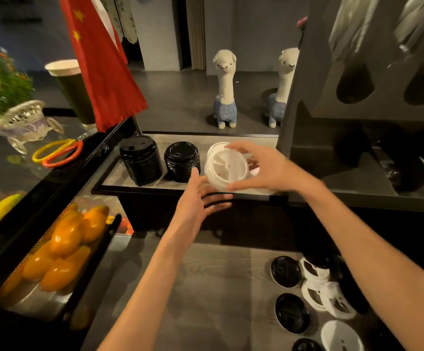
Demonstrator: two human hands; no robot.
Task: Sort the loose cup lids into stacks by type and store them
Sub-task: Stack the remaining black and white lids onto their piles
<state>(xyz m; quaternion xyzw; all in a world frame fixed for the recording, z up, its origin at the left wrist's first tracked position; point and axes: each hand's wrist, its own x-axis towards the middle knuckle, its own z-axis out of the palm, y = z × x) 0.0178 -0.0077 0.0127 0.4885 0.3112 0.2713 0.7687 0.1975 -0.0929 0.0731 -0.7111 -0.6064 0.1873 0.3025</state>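
Clear lids [224,171] sit gripped in right hand [264,168] (left hand [195,198] just below).

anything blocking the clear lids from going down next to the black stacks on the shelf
Nothing visible does. The right hand holds the clear lids just over the shelf, right of the two black stacks; the left hand hovers open below.

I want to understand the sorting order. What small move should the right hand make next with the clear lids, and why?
Probably lower the clear lids in the right hand onto the tray beside the two black lid stacks. The open left hand waits below, and loose lids lie on the counter.
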